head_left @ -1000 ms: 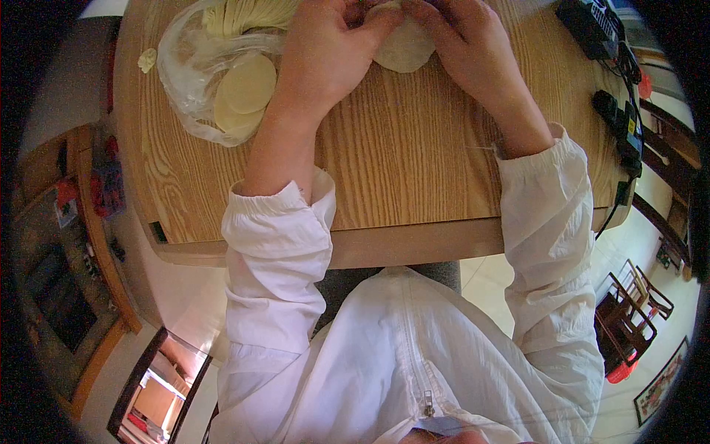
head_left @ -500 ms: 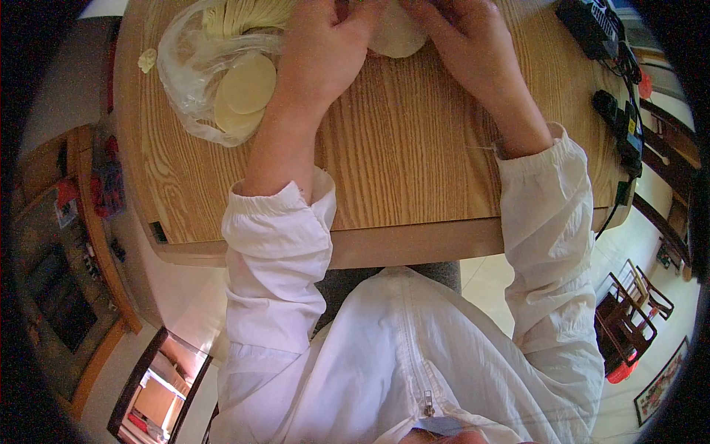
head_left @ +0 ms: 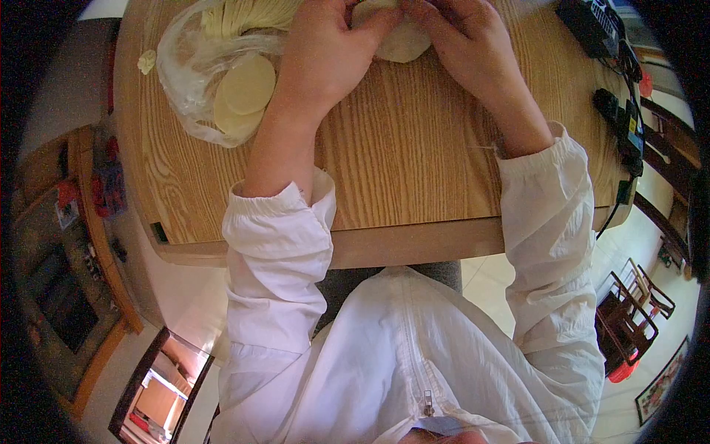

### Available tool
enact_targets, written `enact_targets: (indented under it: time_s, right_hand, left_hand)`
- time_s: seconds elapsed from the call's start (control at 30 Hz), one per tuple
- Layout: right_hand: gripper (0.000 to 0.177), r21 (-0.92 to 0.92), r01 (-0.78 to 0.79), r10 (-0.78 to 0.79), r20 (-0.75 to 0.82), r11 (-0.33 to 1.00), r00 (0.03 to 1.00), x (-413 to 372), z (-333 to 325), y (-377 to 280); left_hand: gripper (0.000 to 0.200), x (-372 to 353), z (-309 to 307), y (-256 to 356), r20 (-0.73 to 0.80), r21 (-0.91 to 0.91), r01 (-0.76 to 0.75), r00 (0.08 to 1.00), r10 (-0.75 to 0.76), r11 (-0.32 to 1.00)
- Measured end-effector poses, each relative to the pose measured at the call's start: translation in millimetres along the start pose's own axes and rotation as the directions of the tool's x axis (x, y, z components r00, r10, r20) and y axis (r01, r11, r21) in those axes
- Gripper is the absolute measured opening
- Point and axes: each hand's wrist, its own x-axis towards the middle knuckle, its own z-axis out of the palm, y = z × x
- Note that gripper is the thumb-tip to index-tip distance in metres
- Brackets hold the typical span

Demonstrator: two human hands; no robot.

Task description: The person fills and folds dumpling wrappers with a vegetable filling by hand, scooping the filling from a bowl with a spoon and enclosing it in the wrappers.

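At the top edge of the view, my left hand (head_left: 333,55) and my right hand (head_left: 470,41) meet over a pale round dough wrapper (head_left: 404,44). Both hands pinch it with thumbs and fingers; part of the fingertips is cut off by the frame. The wrapper's lower edge hangs between the hands, just over the wood. Left of my left hand lies a clear plastic bag (head_left: 181,78). Two loose round dough wrappers (head_left: 250,83) rest on it, overlapping. A stack of thin pale dough sheets (head_left: 248,16) sits at the bag's far end.
The wood-grain table (head_left: 414,163) spans the middle. A small dough scrap (head_left: 147,61) lies near its left edge. Along the right edge are a black adapter (head_left: 592,28) and a power strip (head_left: 629,133) with cables. Dark wooden chairs (head_left: 629,318) stand beyond.
My left thumb has shifted and the left hand is slightly turned. More of the dough wrapper shows between my hands, with a pale curved part now visible above the left thumb.
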Motion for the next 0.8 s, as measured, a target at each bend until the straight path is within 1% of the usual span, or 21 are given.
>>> enact_targets:
  time_s: [0.13, 0.23, 0.33, 0.43, 0.53, 0.63, 0.73, 0.8]
  right_hand:
    - [0.011, 0.003, -0.025, 0.025, -0.004, 1.0, 1.0, 0.2, 0.2, -1.6]
    - [0.012, -0.079, 0.011, -0.013, -0.021, 0.997, 1.0, 1.1, -0.5, 0.5]
    - [0.014, -0.055, -0.028, 0.028, -0.005, 0.998, 1.0, 1.1, -2.0, -2.4]
    - [0.016, -0.071, -0.01, 0.01, 0.003, 0.997, 1.0, 1.6, -1.9, -5.0]
    - [0.017, -0.072, 0.073, -0.078, -0.064, 0.995, 0.995, 3.2, -0.5, 8.0]
    - [0.017, -0.033, 0.114, -0.117, -0.12, 0.993, 0.986, 3.4, 0.6, 4.8]
    - [0.016, -0.065, 0.001, -0.001, -0.012, 0.998, 1.0, 1.3, -3.4, -4.3]
    - [0.015, -0.038, -0.047, 0.047, -0.01, 0.998, 0.999, 1.1, -3.2, -4.7]
  left_hand:
    - [0.012, 1.6, 3.2, -4.1, -0.007, -0.073, 0.0, 1.0, -0.001, 0.997]
    - [0.014, 1.4, 0.4, 1.2, 0.026, 0.011, 0.054, 0.998, -0.054, 0.998]
    - [0.016, -3.5, 7.5, -2.0, -0.088, -0.177, -0.112, 0.991, 0.097, 0.978]
    - [0.018, 1.7, 4.4, -4.0, -0.098, -0.195, -0.1, 0.992, 0.083, 0.976]
    - [0.018, 0.3, 2.4, -2.7, -0.041, -0.145, -0.035, 0.999, 0.029, 0.989]
    - [0.018, -3.9, 0.6, 15.9, 0.124, -0.288, 0.19, 0.979, -0.16, 0.939]
    - [0.018, 1.4, 5.3, 2.3, 0.091, -0.393, 0.155, 0.987, -0.129, 0.907]
    - [0.018, -1.1, 2.2, 5.4, 0.102, -0.351, 0.168, 0.985, -0.14, 0.921]
